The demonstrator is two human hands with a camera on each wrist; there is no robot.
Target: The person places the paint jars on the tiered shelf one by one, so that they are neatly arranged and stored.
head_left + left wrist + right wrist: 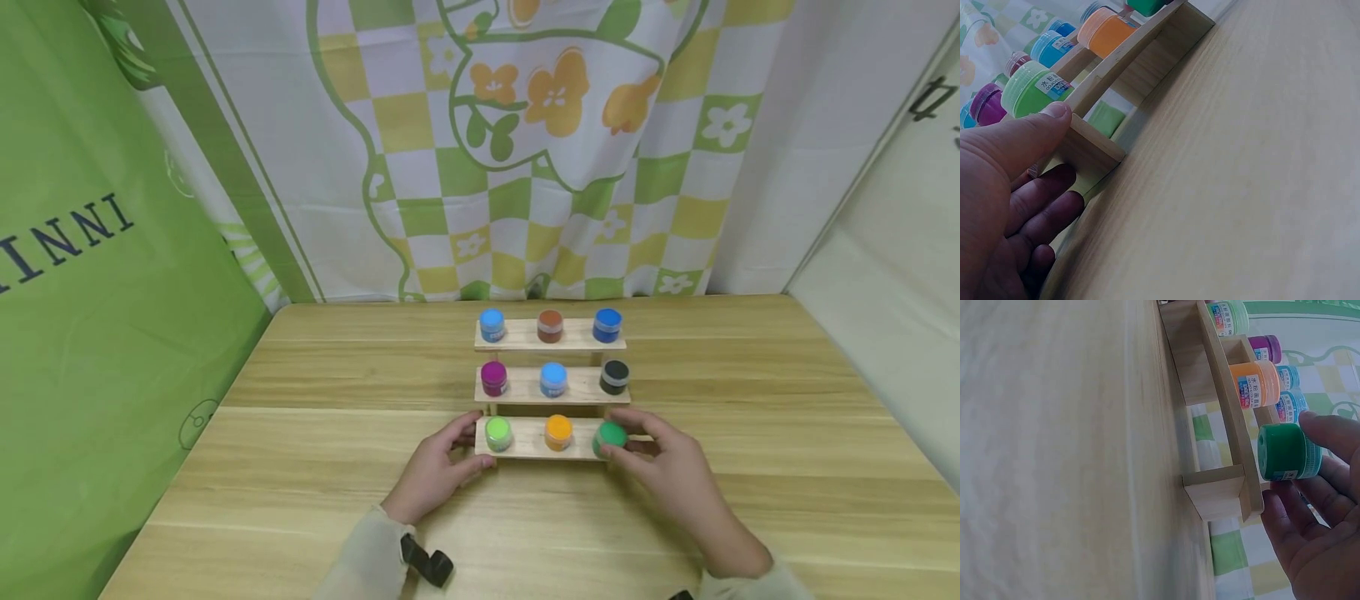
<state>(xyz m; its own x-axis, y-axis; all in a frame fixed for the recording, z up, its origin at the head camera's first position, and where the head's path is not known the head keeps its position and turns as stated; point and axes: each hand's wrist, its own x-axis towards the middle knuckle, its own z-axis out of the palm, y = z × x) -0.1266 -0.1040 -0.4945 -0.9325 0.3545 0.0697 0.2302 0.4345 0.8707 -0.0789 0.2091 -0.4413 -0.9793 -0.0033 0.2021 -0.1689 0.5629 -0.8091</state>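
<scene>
A three-step wooden rack (525, 450) carries small paint jars with coloured lids. My left hand (435, 471) holds the left end of its lowest step, thumb at the front corner and fingers by the end panel. Close to that thumb stands a light green jar (1032, 90). At the right end of the same step, my right hand (671, 467) pinches a dark green jar (1285, 452) between thumb and fingers, the thumb at its lid. The jar's bottom shows in the right wrist view, tilted over the step's edge. Between the two green jars is an orange jar (558, 432).
The middle step holds purple (494, 378), light blue (553, 379) and black (615, 377) jars. On the top step are light blue (492, 325), brown (550, 326) and dark blue (607, 325) ones. Behind the wooden table (337, 383) hangs a patterned curtain (412, 217).
</scene>
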